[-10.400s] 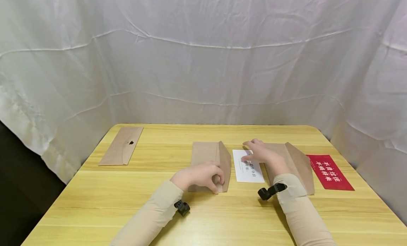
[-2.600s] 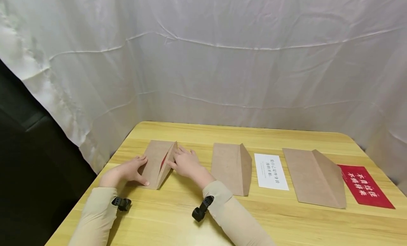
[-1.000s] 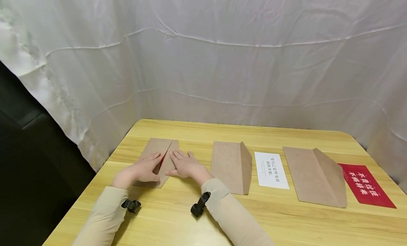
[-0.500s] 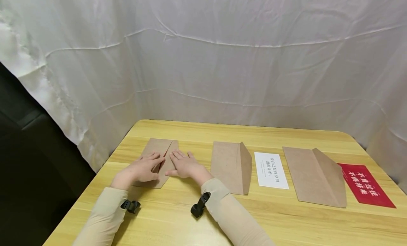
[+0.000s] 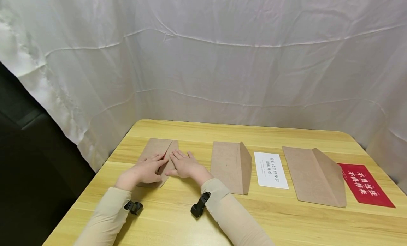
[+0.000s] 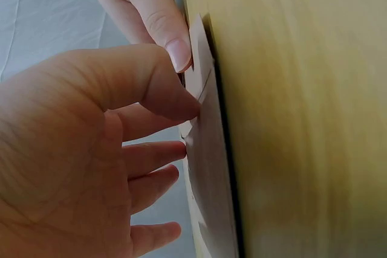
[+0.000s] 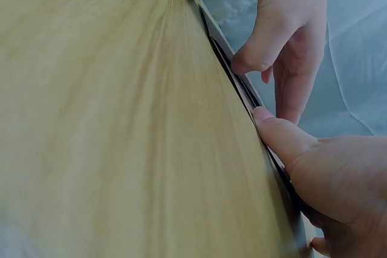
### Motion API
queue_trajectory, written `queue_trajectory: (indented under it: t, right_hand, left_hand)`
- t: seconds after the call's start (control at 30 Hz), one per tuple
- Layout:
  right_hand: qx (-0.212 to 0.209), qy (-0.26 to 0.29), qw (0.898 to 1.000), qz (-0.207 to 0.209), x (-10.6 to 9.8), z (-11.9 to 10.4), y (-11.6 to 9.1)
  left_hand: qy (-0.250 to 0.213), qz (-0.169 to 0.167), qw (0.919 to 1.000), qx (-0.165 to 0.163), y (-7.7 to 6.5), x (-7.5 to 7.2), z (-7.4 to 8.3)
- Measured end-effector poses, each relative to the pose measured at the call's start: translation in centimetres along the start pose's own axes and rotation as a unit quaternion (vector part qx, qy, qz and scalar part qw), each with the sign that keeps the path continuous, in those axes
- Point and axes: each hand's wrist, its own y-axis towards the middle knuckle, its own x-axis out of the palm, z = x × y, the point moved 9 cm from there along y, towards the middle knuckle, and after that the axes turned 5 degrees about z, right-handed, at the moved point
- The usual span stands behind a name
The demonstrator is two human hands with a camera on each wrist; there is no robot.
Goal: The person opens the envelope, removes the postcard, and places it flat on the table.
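A brown paper envelope (image 5: 155, 146) lies at the table's left with its flap folded out to the right. My left hand (image 5: 145, 171) is over its body, fingertips and thumb touching the paper by the mouth; in the left wrist view the thumb of this left hand (image 6: 66, 143) is bent and its tip meets the envelope (image 6: 210, 167). A thin sliver of red shows in the mouth. My right hand (image 5: 186, 165) rests flat on the flap, fingers spread. In the right wrist view the right thumb (image 7: 284, 137) lies along the envelope's edge.
Right of the hands lies a second brown envelope (image 5: 225, 166), flap out. Beyond it are a white printed card (image 5: 271, 170), a larger brown envelope (image 5: 308, 177) and a red printed card (image 5: 365, 186). A pale curtain (image 5: 235, 69) hangs behind the wooden table (image 5: 178, 217).
Earlier both hands were near the table's middle and the left envelope lay closed. Its flap then came out flat. In the last second my left hand shifted slightly right; less red shows.
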Motion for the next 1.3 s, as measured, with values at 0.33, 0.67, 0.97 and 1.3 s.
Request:
queue_trajectory:
  t: [0.33,0.67,0.97,1.3]
  right_hand:
    - [0.004,0.002,1.000,-0.001,0.1,0.1,0.1]
    - [0.007,0.002,1.000,0.002,0.2,0.2,0.3]
    - [0.004,0.004,1.000,0.003,0.2,0.2,0.2]
    - [0.010,0.002,1.000,0.016,0.1,0.3,0.4]
  left_hand:
    - [0.002,0.017,0.9998,-0.006,-0.2,-1.1,-0.1]
    - [0.036,0.021,0.9987,-0.031,-0.7,-1.9,-0.3]
    - [0.081,0.091,0.9925,-0.014,-0.7,-3.2,-0.1]
    - [0.021,0.086,0.9961,-0.004,-0.2,-2.9,-0.6]
